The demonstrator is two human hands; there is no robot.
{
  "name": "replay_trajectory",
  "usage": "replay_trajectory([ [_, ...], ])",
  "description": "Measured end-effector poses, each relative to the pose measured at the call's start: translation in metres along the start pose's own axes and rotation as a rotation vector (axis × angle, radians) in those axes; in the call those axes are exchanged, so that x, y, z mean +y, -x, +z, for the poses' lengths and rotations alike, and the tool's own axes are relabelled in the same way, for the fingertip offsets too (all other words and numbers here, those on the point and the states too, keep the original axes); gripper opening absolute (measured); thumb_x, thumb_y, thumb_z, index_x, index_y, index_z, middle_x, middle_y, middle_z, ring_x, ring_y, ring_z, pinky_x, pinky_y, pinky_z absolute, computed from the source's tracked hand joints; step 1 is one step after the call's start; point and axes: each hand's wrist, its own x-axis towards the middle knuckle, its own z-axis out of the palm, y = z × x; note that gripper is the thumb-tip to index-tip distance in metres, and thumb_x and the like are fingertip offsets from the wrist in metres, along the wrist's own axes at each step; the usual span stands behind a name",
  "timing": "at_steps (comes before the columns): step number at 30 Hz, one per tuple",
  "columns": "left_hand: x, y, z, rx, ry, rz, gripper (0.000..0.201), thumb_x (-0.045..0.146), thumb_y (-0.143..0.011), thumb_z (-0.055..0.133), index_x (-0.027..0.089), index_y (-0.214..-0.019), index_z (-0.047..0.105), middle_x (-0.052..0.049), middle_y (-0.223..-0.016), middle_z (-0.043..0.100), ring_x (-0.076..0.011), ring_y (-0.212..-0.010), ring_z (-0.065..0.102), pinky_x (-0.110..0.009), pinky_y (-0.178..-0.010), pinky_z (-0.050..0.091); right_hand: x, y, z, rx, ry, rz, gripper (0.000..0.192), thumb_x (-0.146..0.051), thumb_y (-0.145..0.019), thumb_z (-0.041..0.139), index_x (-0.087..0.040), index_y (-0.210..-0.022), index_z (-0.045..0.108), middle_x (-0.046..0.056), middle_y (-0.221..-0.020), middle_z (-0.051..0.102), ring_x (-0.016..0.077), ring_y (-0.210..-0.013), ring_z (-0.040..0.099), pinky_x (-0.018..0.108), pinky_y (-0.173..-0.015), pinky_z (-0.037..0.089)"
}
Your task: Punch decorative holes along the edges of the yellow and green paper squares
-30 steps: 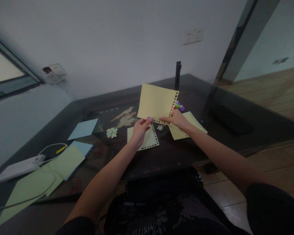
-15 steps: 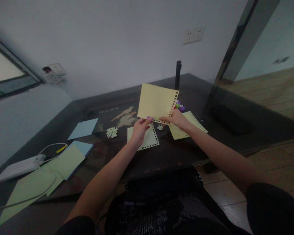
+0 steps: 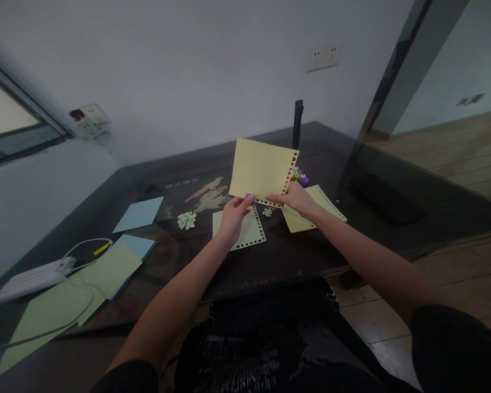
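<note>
A yellow sheet of paper is held up above the table, with small shaped holes along its right and lower edges. My right hand pinches its lower right corner. At the lower edge, the fingers of my left hand are closed around a small purple paper punch, mostly hidden by the thumb. Under the hands lies a pale sheet with similar holes on two sides. Beside my right wrist rests a stack of yellow punched paper. Purple, green and red punches stand behind my right hand.
Small paper cutouts lie in a pile and a smaller heap. On the left are a blue sheet, green paper, and a white power strip with cables. A black post rises at the back.
</note>
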Motion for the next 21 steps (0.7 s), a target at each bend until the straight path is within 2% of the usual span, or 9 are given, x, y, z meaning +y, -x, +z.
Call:
replay_trajectory([
  [10, -0.0012, 0.0001, 0.0, 0.003, 0.008, 0.014, 0.028, 0.042, -0.068, 0.072, 0.016, -0.077, 0.063, -0.008, -0.089, 0.065, -0.018, -0.087, 0.058, -0.03, -0.077, 0.039, -0.0048, 0.0009, 0.0021, 0.005, 0.02, 0.042, 0.042, -0.03, -0.069, 0.071, -0.011, -0.105, 0.064, 0.015, -0.104, 0.068, 0.0297, -0.089, 0.065, 0.043, -0.078, 0.055],
  [21, -0.0022, 0.0002, 0.0003, 0.014, 0.016, 0.042, 0.029, 0.042, -0.068, 0.072, 0.016, -0.077, 0.063, -0.007, -0.086, 0.066, -0.0174, -0.085, 0.058, -0.03, -0.077, 0.039, -0.0017, 0.0001, 0.0026, 0.019, -0.013, 0.008, 0.042, -0.029, -0.069, 0.071, -0.013, -0.106, 0.063, 0.013, -0.107, 0.068, 0.029, -0.091, 0.066, 0.043, -0.077, 0.055],
])
